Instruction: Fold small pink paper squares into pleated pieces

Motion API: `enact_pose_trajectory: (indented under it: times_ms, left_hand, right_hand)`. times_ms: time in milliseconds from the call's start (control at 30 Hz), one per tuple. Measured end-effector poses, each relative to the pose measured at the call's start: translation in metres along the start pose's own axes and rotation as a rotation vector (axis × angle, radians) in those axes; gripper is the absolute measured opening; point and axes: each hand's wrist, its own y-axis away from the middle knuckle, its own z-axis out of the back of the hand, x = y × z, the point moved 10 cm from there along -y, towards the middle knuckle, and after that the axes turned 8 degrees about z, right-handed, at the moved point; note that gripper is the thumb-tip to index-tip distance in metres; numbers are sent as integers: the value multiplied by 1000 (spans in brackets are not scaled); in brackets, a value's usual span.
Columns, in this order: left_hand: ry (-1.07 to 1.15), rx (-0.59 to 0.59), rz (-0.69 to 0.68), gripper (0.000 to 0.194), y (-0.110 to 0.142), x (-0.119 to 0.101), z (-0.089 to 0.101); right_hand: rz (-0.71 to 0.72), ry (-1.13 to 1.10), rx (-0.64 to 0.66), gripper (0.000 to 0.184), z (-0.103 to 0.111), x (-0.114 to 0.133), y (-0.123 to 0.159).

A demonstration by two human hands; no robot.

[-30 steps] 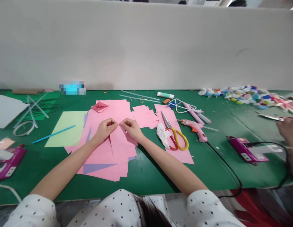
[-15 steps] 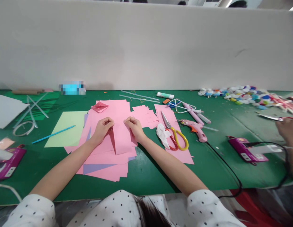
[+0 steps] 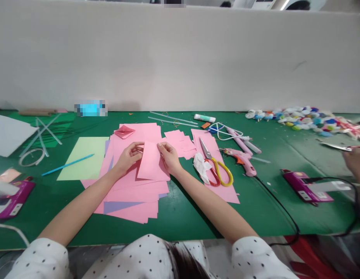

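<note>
A folded pink paper strip (image 3: 150, 162) is held just above a spread pile of pink sheets (image 3: 133, 193) on the green table (image 3: 180, 217). My left hand (image 3: 130, 155) pinches its upper left edge, fingers curled. My right hand (image 3: 168, 155) pinches its upper right edge in the same way. A small pleated pink paper piece (image 3: 124, 131) lies at the far left corner of the pile.
Scissors with yellow and red handles (image 3: 216, 164), a pink glue gun (image 3: 240, 158), a glue stick (image 3: 204, 117) and smaller pink squares (image 3: 180, 141) lie right of the pile. A light green sheet (image 3: 83, 157) with a blue stick (image 3: 68, 165) lies left. Another person's hand (image 3: 355, 161) is at the far right.
My hands, first close together over the pile, moved apart and lifted the pink paper; it now stands as a folded strip between them.
</note>
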Motion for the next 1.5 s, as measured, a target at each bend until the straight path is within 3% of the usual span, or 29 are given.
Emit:
enact_pose_trajectory:
  times_ms: [267, 533, 700, 900, 1067, 1167, 1367, 1500]
  left_hand:
    - [-20, 95, 23, 63, 1, 4, -5]
    - [-56, 49, 29, 69, 1, 4, -7]
    - [-64, 28, -10, 76, 3, 0, -6]
    - [-11, 52, 6, 63, 3, 3, -7]
    - [-108, 81, -47, 56, 3, 2, -11]
    - [-135, 84, -31, 50, 2, 4, -12]
    - [-77, 29, -39, 63, 3, 2, -6]
    - [-102, 72, -66, 58, 4, -1, -11]
  right_hand:
    - [-22, 73, -16, 42, 7, -9, -3]
    - [-6, 94, -35, 43, 7, -4, -3]
    - [-81, 30, -22, 48, 5, -8, -2]
    - [-115, 44, -9, 51, 4, -7, 0]
    - [-155, 105, 98, 57, -4, -1, 4]
    - [-174, 85, 88, 56, -4, 1, 4]
    - [-211, 9, 80, 54, -5, -1, 3]
    - [-231, 9, 74, 52, -5, -4, 4]
